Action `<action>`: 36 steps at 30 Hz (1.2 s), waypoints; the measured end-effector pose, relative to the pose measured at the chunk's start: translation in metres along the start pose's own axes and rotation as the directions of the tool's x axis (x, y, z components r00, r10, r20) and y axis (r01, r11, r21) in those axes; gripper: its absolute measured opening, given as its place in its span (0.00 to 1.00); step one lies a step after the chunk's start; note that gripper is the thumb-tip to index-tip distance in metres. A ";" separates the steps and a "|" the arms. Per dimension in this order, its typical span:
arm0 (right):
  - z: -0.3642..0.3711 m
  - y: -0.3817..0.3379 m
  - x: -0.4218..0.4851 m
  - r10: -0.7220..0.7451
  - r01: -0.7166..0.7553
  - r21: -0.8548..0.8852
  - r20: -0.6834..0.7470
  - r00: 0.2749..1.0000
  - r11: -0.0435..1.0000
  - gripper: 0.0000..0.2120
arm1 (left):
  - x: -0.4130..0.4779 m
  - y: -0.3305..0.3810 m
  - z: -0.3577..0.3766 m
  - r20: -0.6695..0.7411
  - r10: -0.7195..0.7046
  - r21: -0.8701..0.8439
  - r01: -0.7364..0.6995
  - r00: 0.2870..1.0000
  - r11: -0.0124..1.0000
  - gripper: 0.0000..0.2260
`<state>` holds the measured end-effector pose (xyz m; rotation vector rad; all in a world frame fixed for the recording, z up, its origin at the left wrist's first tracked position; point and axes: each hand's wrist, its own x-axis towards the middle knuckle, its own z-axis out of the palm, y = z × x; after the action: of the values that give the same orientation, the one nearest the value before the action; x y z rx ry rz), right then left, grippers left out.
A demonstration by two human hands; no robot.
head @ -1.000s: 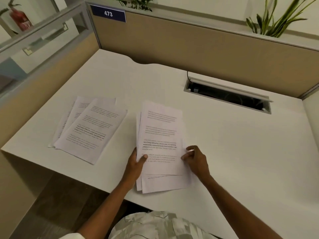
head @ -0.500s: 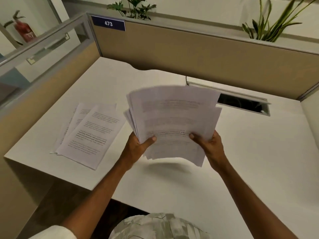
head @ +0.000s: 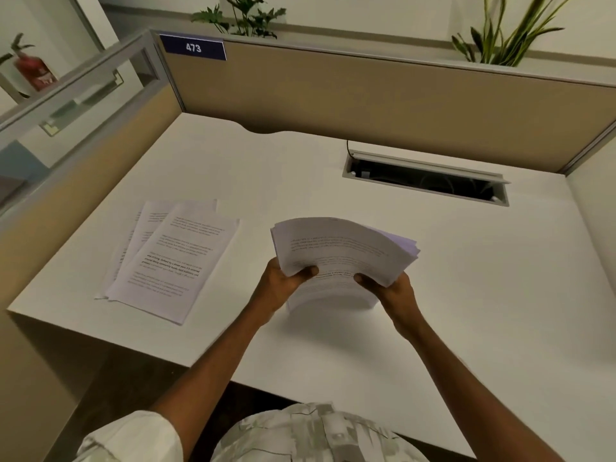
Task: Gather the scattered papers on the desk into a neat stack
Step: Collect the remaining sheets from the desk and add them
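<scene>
My left hand and right hand are both clamped on the near edge of the bundle of white printed paper sheets, thumbs on top, fingers beneath. Half a second ago I held this bundle high and nearly upright before me; now it is lower, its lower edge seems to rest on the smooth white table between my hands, and its upper part bows over away from me in a soft arch. The far right corners are fanned, so the sheet edges are not yet flush. A second ago the same sheets lay flat on the table under my hands.

To the left of my left hand, well apart from it, the loose overlapping white printed pages lie flat and skewed, as before. Beyond my right hand sits the rectangular grey metal-rimmed cable slot, in front of the beige fabric partition bearing a dark blue plate marked 473.
</scene>
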<state>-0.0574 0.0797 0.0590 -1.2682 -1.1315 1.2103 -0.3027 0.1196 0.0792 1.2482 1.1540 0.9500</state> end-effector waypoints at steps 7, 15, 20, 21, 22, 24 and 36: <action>-0.025 -0.005 -0.008 -0.071 0.072 0.019 -0.055 0.996 0.997 0.16 | -0.012 -0.008 -0.023 -0.080 0.053 0.092 -0.045 0.995 0.995 0.15; -0.017 -0.017 -0.015 -0.197 0.196 -0.022 -0.205 0.959 0.980 0.14 | -0.021 0.006 -0.009 -0.067 0.243 0.281 -0.216 0.968 0.935 0.16; -0.026 -0.017 -0.020 -0.199 0.188 -0.073 -0.174 0.964 0.979 0.14 | -0.020 0.000 -0.008 0.002 0.251 0.259 -0.243 0.968 0.935 0.16; -0.026 -0.012 -0.023 -0.166 0.154 -0.088 -0.162 0.973 0.984 0.15 | -0.021 -0.008 -0.006 0.027 0.214 0.278 -0.213 0.976 0.937 0.16; -0.026 -0.006 -0.025 -0.138 0.122 -0.108 -0.156 0.978 0.987 0.15 | -0.021 -0.015 -0.005 0.043 0.179 0.304 -0.183 0.983 0.935 0.16; -0.026 0.002 -0.029 -0.116 0.093 -0.151 -0.154 0.981 0.984 0.16 | -0.022 -0.026 -0.003 0.042 0.155 0.344 -0.160 0.987 0.925 0.13; -0.048 0.007 -0.009 0.121 -0.121 -0.003 -0.007 0.993 0.993 0.12 | -0.019 -0.025 -0.015 0.057 0.019 0.313 -0.036 0.998 0.949 0.10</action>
<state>-0.0101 0.0671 0.0525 -1.3596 -1.0645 1.2925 -0.3229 0.1013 0.0573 1.5381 1.2832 0.7668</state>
